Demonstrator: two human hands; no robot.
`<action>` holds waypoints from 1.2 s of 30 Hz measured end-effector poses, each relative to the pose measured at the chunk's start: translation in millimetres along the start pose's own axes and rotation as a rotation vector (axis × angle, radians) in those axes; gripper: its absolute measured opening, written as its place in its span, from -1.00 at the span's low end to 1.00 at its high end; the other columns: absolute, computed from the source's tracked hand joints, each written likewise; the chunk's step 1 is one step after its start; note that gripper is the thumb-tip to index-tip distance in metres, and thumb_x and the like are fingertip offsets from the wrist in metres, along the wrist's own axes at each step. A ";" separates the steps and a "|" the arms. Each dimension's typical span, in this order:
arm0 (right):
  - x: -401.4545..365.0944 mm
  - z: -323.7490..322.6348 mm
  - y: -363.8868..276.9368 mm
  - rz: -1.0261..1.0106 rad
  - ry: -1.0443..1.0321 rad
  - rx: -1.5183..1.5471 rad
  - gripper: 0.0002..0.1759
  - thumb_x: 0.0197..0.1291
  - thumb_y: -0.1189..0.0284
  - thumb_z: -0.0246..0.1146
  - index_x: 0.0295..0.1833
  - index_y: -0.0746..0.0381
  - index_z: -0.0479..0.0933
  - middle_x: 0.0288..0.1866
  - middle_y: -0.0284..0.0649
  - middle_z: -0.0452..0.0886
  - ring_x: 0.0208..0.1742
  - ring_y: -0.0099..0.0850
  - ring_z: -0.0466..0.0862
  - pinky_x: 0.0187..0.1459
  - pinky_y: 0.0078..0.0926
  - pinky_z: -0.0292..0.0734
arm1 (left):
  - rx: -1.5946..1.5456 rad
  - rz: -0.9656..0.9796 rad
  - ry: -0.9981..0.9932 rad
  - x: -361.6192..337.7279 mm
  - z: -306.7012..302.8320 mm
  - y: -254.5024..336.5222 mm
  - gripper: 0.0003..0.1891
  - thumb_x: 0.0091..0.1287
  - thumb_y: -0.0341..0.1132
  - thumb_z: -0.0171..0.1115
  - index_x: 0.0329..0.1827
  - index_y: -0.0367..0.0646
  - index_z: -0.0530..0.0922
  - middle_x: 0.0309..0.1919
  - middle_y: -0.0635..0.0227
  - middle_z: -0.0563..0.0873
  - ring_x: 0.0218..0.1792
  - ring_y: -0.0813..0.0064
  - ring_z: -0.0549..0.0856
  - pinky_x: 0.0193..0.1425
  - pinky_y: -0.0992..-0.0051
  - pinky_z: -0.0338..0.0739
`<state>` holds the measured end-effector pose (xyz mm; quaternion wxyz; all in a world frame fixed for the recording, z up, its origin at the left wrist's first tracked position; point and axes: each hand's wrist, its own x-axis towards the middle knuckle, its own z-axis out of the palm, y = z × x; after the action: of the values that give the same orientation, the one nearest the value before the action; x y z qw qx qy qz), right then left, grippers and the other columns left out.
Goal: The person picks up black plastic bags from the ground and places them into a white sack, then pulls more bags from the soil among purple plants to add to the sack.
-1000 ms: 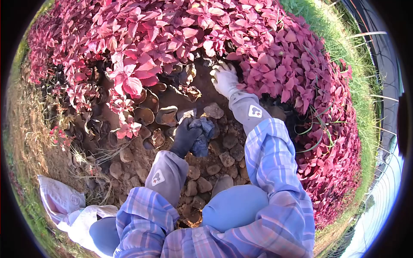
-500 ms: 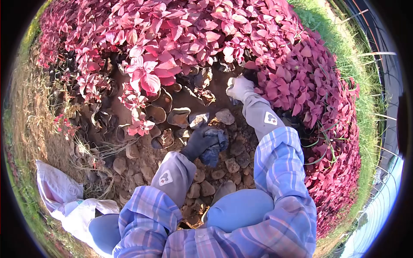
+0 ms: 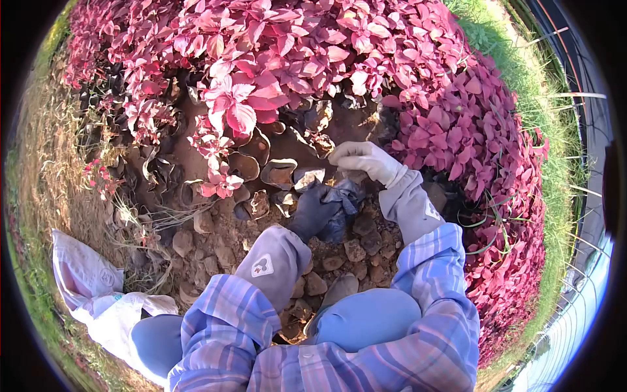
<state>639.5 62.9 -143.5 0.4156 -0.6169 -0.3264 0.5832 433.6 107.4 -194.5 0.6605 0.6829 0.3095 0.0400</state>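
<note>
My left hand (image 3: 313, 210), in a dark glove, grips a crumpled dark plastic nursery bag (image 3: 344, 208) low over the clods of soil. My right hand (image 3: 363, 159), in a pale glove, hovers just above and right of that bag, fingers curled, and I cannot tell whether it holds anything. Several empty dark nursery bags (image 3: 277, 172) with open mouths lie in the dirt just beyond both hands. Red-leaved seedlings (image 3: 243, 111) in bags stand behind them.
A dense bed of red-leaved plants (image 3: 457, 111) wraps around the far and right sides. Brown clods (image 3: 326, 262) cover the ground by my knees. A white sack (image 3: 91, 294) lies at the lower left. Grass (image 3: 542, 85) and a fence run along the right.
My right hand has pulled back from the red plants at the far side toward the dark bag in my left hand. My left hand has stayed closed on the bag.
</note>
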 end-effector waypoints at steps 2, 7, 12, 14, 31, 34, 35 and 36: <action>43.6 -16.7 21.2 -0.088 0.343 -0.029 -0.70 0.25 0.35 0.22 0.05 0.24 0.57 -0.15 -0.38 0.61 -0.17 -0.61 0.56 -0.12 -0.61 0.48 | -0.097 -0.067 -0.147 -4.9 2.8 -4.5 -0.71 0.05 -0.29 0.38 -0.20 -0.22 0.62 -0.37 0.15 0.70 -0.34 0.32 0.69 -0.15 0.34 0.54; 128.7 -15.5 22.7 0.192 0.638 0.547 -0.56 0.29 0.12 0.21 -0.04 0.33 0.54 -0.25 -0.25 0.62 -0.45 -0.51 0.55 -0.32 -0.61 0.48 | -0.036 -0.055 -0.268 -13.0 14.0 -26.7 -0.72 0.01 -0.31 0.40 -0.23 -0.22 0.61 -0.41 0.19 0.68 -0.37 0.35 0.66 -0.16 0.36 0.53; 156.6 -25.2 72.7 -0.060 0.535 0.413 -0.71 0.15 0.35 0.35 -0.10 0.31 0.55 -0.35 -0.36 0.58 -0.33 -0.59 0.49 -0.30 -0.61 0.36 | -0.010 -0.049 -0.217 -17.2 11.1 -33.4 -0.72 0.00 -0.31 0.41 -0.24 -0.23 0.60 -0.44 0.22 0.67 -0.39 0.41 0.64 -0.18 0.38 0.52; 142.2 -13.6 60.0 -0.046 0.481 0.388 -0.66 0.13 0.33 0.37 -0.05 0.28 0.54 -0.31 -0.36 0.59 -0.29 -0.58 0.50 -0.23 -0.61 0.37 | -0.044 -0.065 -0.225 -17.8 8.0 -32.8 -0.71 0.00 -0.32 0.41 -0.24 -0.23 0.60 -0.44 0.20 0.67 -0.40 0.40 0.63 -0.18 0.38 0.52; 24.1 84.2 54.5 -0.288 0.339 -0.831 -0.37 -0.06 0.17 0.38 0.16 0.14 0.44 0.15 -0.09 0.47 0.13 -0.01 0.47 0.17 -0.16 0.39 | 0.076 -0.171 -0.426 -26.2 4.4 -18.6 -0.48 0.01 -0.21 0.38 0.07 -0.22 0.58 -0.16 0.13 0.72 -0.12 0.29 0.70 0.09 0.36 0.52; 10.3 71.0 46.4 -0.223 0.326 -0.577 -0.35 -0.15 0.07 0.46 -0.01 0.27 0.53 0.07 0.08 0.50 0.13 -0.02 0.47 0.17 -0.23 0.37 | 0.131 -0.102 -0.457 -24.8 10.2 -30.2 -0.53 0.00 -0.22 0.38 0.01 -0.17 0.61 -0.22 0.13 0.71 -0.18 0.26 0.69 0.00 0.35 0.54; 6.9 68.4 52.2 -0.215 0.415 -0.448 -0.50 -0.04 0.10 0.41 -0.15 0.29 0.58 -0.04 0.08 0.55 0.05 -0.05 0.53 0.09 -0.26 0.41 | 0.122 -0.112 -0.465 -25.6 9.9 -28.6 -0.55 0.01 -0.23 0.37 -0.01 -0.17 0.61 -0.23 0.14 0.71 -0.19 0.27 0.69 -0.02 0.35 0.54; 0.0 63.6 55.0 -0.214 0.477 -0.418 -0.56 0.01 0.11 0.38 -0.24 0.30 0.59 -0.15 0.06 0.57 -0.06 -0.07 0.57 0.00 -0.26 0.45 | 0.112 -0.122 -0.473 -26.6 8.3 -26.5 -0.57 0.01 -0.23 0.37 -0.03 -0.18 0.61 -0.25 0.15 0.71 -0.21 0.28 0.69 -0.04 0.34 0.54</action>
<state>571.9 46.9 -191.0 0.4037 -0.7703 -0.3951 0.2960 406.2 85.8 -210.7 0.6769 0.6889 0.1887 -0.1779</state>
